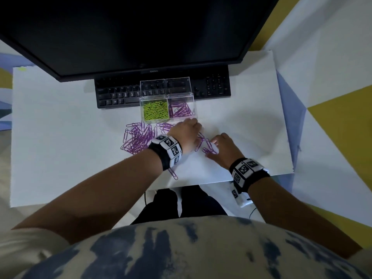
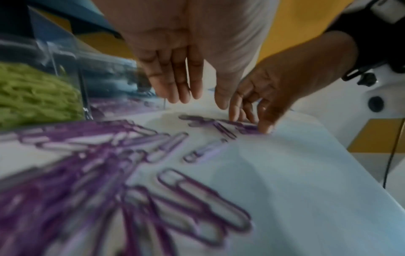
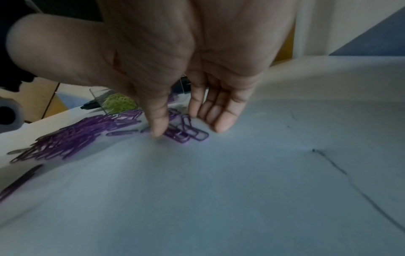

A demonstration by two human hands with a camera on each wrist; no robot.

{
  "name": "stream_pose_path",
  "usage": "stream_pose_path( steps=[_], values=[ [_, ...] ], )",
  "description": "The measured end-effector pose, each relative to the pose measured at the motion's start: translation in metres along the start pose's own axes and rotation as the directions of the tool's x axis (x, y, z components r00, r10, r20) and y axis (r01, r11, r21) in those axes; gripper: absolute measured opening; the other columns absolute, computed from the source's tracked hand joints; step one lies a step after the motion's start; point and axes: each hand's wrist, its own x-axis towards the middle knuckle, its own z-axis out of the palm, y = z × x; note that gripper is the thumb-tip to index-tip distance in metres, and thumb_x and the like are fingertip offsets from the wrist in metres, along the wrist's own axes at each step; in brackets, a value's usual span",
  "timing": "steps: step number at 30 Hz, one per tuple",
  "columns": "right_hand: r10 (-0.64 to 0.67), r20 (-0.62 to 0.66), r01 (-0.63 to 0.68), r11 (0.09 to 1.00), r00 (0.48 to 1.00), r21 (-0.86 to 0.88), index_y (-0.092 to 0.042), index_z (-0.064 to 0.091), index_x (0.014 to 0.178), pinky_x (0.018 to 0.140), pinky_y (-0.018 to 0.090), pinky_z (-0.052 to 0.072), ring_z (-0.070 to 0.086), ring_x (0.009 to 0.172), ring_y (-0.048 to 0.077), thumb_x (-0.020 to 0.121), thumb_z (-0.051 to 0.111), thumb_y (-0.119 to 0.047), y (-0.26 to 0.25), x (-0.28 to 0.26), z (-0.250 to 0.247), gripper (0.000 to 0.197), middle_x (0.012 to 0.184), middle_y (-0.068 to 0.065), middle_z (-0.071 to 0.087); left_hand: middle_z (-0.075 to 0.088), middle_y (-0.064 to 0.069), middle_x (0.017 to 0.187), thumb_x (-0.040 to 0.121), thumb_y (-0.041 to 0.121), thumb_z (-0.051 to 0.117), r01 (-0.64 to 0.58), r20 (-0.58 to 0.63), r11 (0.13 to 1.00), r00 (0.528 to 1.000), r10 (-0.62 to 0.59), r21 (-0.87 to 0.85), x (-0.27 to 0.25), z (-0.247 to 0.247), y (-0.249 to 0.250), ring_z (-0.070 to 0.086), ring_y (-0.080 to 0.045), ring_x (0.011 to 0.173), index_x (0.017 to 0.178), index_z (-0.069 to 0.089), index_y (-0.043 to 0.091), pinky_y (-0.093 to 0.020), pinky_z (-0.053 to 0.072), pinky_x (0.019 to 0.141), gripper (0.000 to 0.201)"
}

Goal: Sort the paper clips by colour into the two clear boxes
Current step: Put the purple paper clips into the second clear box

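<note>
Purple clips (image 3: 186, 133) between right fingers (image 3: 157, 128)

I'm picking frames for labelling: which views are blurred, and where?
Head view: sharp but dim, the monitor black. Left wrist view: heavy blur on the near purple clips and the green clips. Right wrist view: mild blur at the left edge, the clips by the right hand clear.

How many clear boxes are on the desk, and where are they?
2. The left clear box, holding green clips, and the right clear box, holding purple clips, stand side by side, touching, in front of the keyboard. None seems hidden.
</note>
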Motion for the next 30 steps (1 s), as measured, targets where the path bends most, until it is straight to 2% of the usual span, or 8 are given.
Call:
stream_pose_path(
  steps=[2, 5, 11, 15, 21, 24, 27, 30],
  values=[
    [0.002, -0.046, -0.003, 1.000, 0.999, -0.011, -0.008, 0.055, 0.115, 0.092, 0.040, 0.046, 0.050, 0.111, 0.026, 0.077, 0.074, -0.033, -0.002, -0.001, 0.007, 0.049, 0.117, 0.010, 0.049, 0.040, -0.007, 0.134, 0.089, 0.037, 0.057, 0.017, 0.071, 1.000, 0.997, -0.017, 0.002, 0.000, 0.018, 0.004, 0.041, -0.026, 0.123, 0.135, 0.040, 0.009, -0.040, 0.041, 0.100, 0.057],
    [0.009, -0.091, -0.008, 1.000, 0.996, 0.009, -0.010, 0.057, 0.110, 0.086, 0.039, 0.048, 0.051, 0.108, 0.026, 0.081, 0.071, -0.034, -0.005, -0.002, 0.014, 0.040, 0.113, 0.009, 0.052, 0.034, -0.006, 0.137, 0.085, 0.039, 0.062, 0.020, 0.063, 1.000, 0.998, -0.020, 0.005, -0.002, 0.033, 0.005, 0.037, -0.025, 0.125, 0.138, 0.034, 0.009, -0.041, 0.040, 0.102, 0.067],
    [0.034, -0.147, -0.023, 0.997, 0.988, 0.072, -0.013, 0.066, 0.098, 0.078, 0.036, 0.051, 0.062, 0.089, 0.024, 0.089, 0.062, -0.029, -0.008, -0.003, 0.017, 0.019, 0.100, 0.005, 0.061, 0.040, -0.008, 0.128, 0.093, 0.022, 0.053, 0.107, 0.081, 0.994, 0.991, -0.110, 0.034, 0.002, 0.035, 0.007, 0.043, -0.030, 0.120, 0.126, 0.047, 0.005, -0.043, 0.044, 0.096, 0.037],
    [0.011, -0.134, -0.009, 1.000, 0.991, 0.019, -0.008, 0.067, 0.099, 0.081, 0.036, 0.049, 0.058, 0.098, 0.029, 0.087, 0.057, -0.013, -0.012, -0.003, 0.017, 0.016, 0.105, 0.011, 0.059, 0.042, -0.012, 0.126, 0.093, 0.008, 0.044, 0.095, 0.070, 0.992, 0.992, -0.101, 0.087, -0.002, 0.033, 0.006, 0.043, -0.030, 0.119, 0.123, 0.048, 0.001, -0.041, 0.043, 0.091, 0.031],
    [-0.018, -0.077, 0.011, 0.996, 0.997, -0.088, -0.006, 0.060, 0.103, 0.087, 0.035, 0.041, 0.048, 0.110, 0.029, 0.088, 0.053, -0.011, -0.017, -0.002, 0.021, 0.017, 0.112, 0.012, 0.054, 0.038, -0.014, 0.133, 0.096, 0.008, 0.032, 0.222, 0.122, 0.975, 0.968, -0.220, -0.004, -0.001, 0.034, 0.009, 0.038, -0.030, 0.126, 0.132, 0.041, 0.002, -0.041, 0.039, 0.099, 0.037],
    [0.003, -0.074, -0.007, 0.999, 0.997, -0.048, -0.005, 0.062, 0.094, 0.079, 0.031, 0.041, 0.056, 0.099, 0.031, 0.084, 0.055, -0.010, -0.022, 0.002, 0.011, 0.013, 0.101, 0.014, 0.062, 0.038, -0.015, 0.133, 0.096, 0.008, 0.036, 0.267, 0.165, 0.963, 0.951, -0.261, -0.017, -0.001, 0.032, 0.010, 0.037, -0.031, 0.127, 0.132, 0.039, 0.001, -0.043, 0.040, 0.099, 0.038],
    [0.062, -0.114, -0.048, 0.991, 0.992, 0.124, -0.010, 0.062, 0.078, 0.076, 0.033, 0.050, 0.062, 0.083, 0.028, 0.082, 0.063, -0.011, -0.030, 0.010, -0.008, 0.004, 0.083, 0.008, 0.066, 0.038, -0.017, 0.133, 0.094, 0.010, 0.046, 0.289, 0.191, 0.957, 0.940, -0.282, -0.007, -0.002, 0.033, 0.008, 0.036, -0.032, 0.127, 0.133, 0.037, -0.003, -0.045, 0.041, 0.102, 0.042],
    [0.032, -0.196, 0.014, 0.974, 0.980, 0.227, -0.024, 0.051, 0.065, 0.076, 0.033, 0.051, 0.057, 0.071, 0.019, 0.076, 0.065, -0.010, -0.054, 0.027, -0.035, 0.023, 0.069, -0.006, 0.057, 0.042, -0.020, 0.131, 0.095, 0.018, 0.051, 0.253, 0.174, 0.967, 0.954, -0.242, -0.040, -0.006, 0.037, -0.001, 0.039, -0.034, 0.125, 0.130, 0.038, -0.003, -0.045, 0.040, 0.101, 0.043]
  ],
)
